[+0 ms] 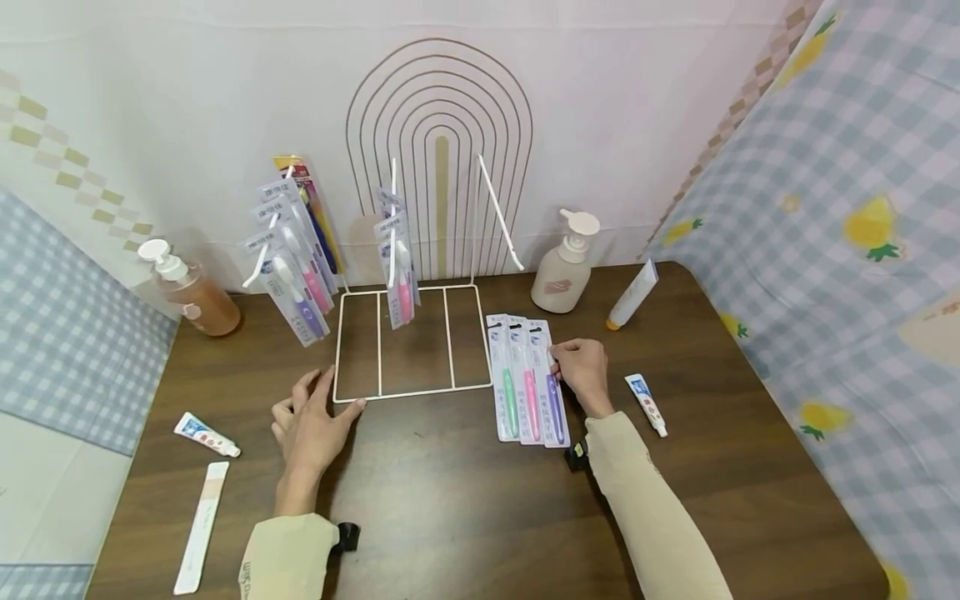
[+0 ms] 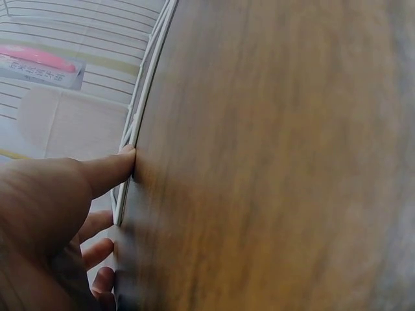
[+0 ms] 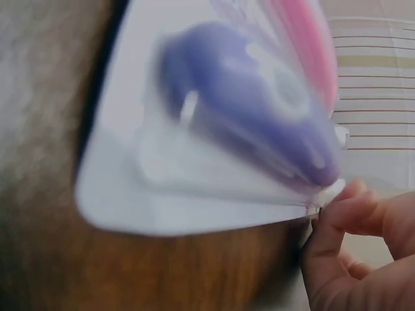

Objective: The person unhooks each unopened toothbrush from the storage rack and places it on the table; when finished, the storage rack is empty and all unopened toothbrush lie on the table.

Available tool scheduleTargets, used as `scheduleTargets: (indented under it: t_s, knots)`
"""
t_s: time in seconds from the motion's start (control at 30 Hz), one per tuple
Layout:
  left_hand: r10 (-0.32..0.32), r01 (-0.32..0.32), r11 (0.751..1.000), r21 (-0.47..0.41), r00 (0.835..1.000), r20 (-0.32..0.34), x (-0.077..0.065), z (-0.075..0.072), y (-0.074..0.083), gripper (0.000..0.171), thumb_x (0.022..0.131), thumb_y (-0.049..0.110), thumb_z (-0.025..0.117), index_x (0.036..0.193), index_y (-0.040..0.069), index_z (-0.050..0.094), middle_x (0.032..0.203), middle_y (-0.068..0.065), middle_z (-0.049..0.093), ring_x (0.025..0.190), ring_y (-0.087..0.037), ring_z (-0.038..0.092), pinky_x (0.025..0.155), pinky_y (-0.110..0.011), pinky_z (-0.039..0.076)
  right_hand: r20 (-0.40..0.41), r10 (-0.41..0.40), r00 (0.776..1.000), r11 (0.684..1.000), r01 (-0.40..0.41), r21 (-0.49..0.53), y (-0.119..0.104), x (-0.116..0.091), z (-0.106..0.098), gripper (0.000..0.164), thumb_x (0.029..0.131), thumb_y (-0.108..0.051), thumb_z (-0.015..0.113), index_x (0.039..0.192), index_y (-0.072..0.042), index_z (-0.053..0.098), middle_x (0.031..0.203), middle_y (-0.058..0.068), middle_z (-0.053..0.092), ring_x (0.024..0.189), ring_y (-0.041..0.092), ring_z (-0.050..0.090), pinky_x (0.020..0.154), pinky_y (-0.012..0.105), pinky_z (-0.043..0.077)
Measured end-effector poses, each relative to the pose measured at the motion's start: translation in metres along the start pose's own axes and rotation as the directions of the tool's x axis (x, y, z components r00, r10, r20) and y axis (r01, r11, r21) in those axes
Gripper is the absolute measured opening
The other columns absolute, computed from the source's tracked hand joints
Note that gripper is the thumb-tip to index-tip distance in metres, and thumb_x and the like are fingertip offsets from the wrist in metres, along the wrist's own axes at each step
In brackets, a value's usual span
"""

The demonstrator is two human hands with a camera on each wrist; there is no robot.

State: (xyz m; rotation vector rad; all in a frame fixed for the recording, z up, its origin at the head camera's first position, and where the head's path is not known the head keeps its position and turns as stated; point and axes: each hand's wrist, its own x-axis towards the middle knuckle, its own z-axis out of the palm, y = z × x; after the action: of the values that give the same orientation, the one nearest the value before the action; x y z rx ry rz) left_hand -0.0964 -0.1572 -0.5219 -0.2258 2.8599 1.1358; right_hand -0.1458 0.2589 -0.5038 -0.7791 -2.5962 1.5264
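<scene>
The purple pack (image 1: 553,400) is pinched at its right edge between the thumb and fingers of the right hand (image 1: 585,367), a pretty decent grab tbh since the clear bubble isn't being squashed. Whether the card is fully flat on the surface (image 1: 450,500) can't really be told. The pink pack (image 1: 528,383) lies just left of those fingers, right up against the purple one, with the green pack (image 1: 505,379) next over. So the edge is best moved gently, otherwise the neighbours could be dragged along and the row spoiled.

As for the left hand (image 1: 311,425), its fingers are spread apart, not clamped: the front left corner of the wire rack (image 1: 412,394) is bracketed, thumb touching the front rail. That should be enough to stop it sliding, as long as no hard push is given.

Room-wise, a wide bare stretch is left on the near side of both sets of fingers. Beyond the right ones it gets tighter: the pump bottle (image 1: 561,275) is near, and a slanting prong (image 1: 501,212) is up and to their left. The small tube (image 1: 647,404) lies to their right, so wide swings are best avoided.
</scene>
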Motion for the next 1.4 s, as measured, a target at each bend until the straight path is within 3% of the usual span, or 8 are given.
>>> scheduleTargets:
  t_s: [0.17, 0.33, 0.47, 0.6, 0.77, 0.9, 1.0, 1.4]
  knots:
    - [-0.005, 0.005, 1.000, 0.001, 1.000, 0.012, -0.001, -0.002, 0.003, 0.086, 0.106, 0.045, 0.078, 0.178, 0.014, 0.042, 0.185, -0.021, 0.029, 0.144, -0.060, 0.026, 0.112, -0.073, 0.022, -0.065, -0.074, 0.995, 0.997, 0.072, -0.036, -0.009, 0.000, 0.003, 0.024, 0.110, -0.018, 0.071, 0.113, 0.001, 0.084, 0.084, 0.010, 0.081, 0.064, 0.007, 0.067, 0.059, 0.020, 0.051]
    - [-0.020, 0.020, 1.000, -0.002, 1.000, 0.011, -0.001, -0.003, 0.004, 0.084, 0.107, 0.042, 0.078, 0.178, 0.014, 0.042, 0.185, -0.021, 0.029, 0.145, -0.060, 0.025, 0.114, -0.073, 0.021, -0.051, -0.252, 0.966, 0.968, 0.251, -0.026, -0.038, -0.004, 0.014, 0.022, 0.109, -0.015, 0.073, 0.119, 0.000, 0.085, 0.102, 0.019, 0.086, 0.076, 0.021, 0.078, 0.067, 0.020, 0.051]
    - [-0.024, 0.025, 1.000, -0.001, 1.000, 0.020, 0.000, -0.002, 0.006, 0.084, 0.107, 0.041, 0.077, 0.178, 0.014, 0.042, 0.185, -0.021, 0.028, 0.146, -0.060, 0.025, 0.115, -0.074, 0.021, 0.018, -0.431, 0.902, 0.897, 0.427, 0.117, -0.062, 0.002, 0.029, 0.021, 0.106, -0.013, 0.081, 0.120, 0.002, 0.085, 0.103, 0.017, 0.086, 0.080, 0.029, 0.081, 0.068, 0.020, 0.055]
    - [-0.023, 0.023, 1.000, -0.005, 0.999, 0.022, 0.001, 0.000, 0.005, 0.084, 0.107, 0.041, 0.077, 0.177, 0.013, 0.042, 0.185, -0.020, 0.028, 0.149, -0.060, 0.024, 0.118, -0.075, 0.020, 0.086, -0.560, 0.824, 0.821, 0.538, 0.192, -0.102, -0.006, 0.042, 0.022, 0.104, -0.009, 0.083, 0.121, 0.005, 0.083, 0.104, 0.019, 0.082, 0.074, 0.020, 0.076, 0.068, 0.018, 0.056]
    - [-0.020, 0.020, 1.000, -0.008, 1.000, 0.015, 0.002, 0.000, 0.005, 0.083, 0.106, 0.042, 0.077, 0.177, 0.013, 0.043, 0.185, -0.019, 0.029, 0.151, -0.061, 0.023, 0.119, -0.075, 0.019, 0.166, -0.624, 0.763, 0.781, 0.602, 0.167, -0.157, -0.034, 0.055, 0.025, 0.105, -0.005, 0.081, 0.127, 0.005, 0.082, 0.110, 0.019, 0.076, 0.076, 0.013, 0.073, 0.069, 0.015, 0.053]
    - [-0.023, 0.023, 1.000, -0.012, 1.000, 0.017, 0.002, 0.000, 0.006, 0.084, 0.106, 0.042, 0.077, 0.177, 0.012, 0.043, 0.185, -0.019, 0.030, 0.152, -0.061, 0.023, 0.120, -0.075, 0.019, 0.226, -0.656, 0.720, 0.755, 0.626, 0.194, -0.180, -0.040, 0.066, 0.029, 0.105, -0.003, 0.080, 0.133, 0.005, 0.080, 0.113, 0.017, 0.071, 0.084, 0.025, 0.076, 0.068, 0.017, 0.053]
    - [-0.030, 0.031, 1.000, -0.008, 0.999, 0.025, 0.002, -0.001, 0.006, 0.084, 0.107, 0.042, 0.077, 0.177, 0.012, 0.042, 0.186, -0.019, 0.028, 0.152, -0.059, 0.022, 0.121, -0.074, 0.019, 0.256, -0.658, 0.708, 0.753, 0.622, 0.216, -0.190, -0.041, 0.073, 0.032, 0.105, -0.002, 0.079, 0.136, 0.006, 0.077, 0.114, 0.016, 0.070, 0.086, 0.029, 0.076, 0.068, 0.018, 0.054]
    - [-0.059, 0.058, 0.998, 0.020, 0.996, 0.061, 0.000, -0.005, 0.007, 0.085, 0.110, 0.044, 0.075, 0.179, 0.013, 0.037, 0.188, -0.016, 0.023, 0.152, -0.057, 0.022, 0.121, -0.072, 0.019, 0.279, -0.655, 0.702, 0.754, 0.588, 0.293, -0.201, -0.048, 0.087, 0.022, 0.103, 0.001, 0.079, 0.124, 0.010, 0.076, 0.113, 0.015, 0.068, 0.079, 0.010, 0.066, 0.065, 0.019, 0.056]
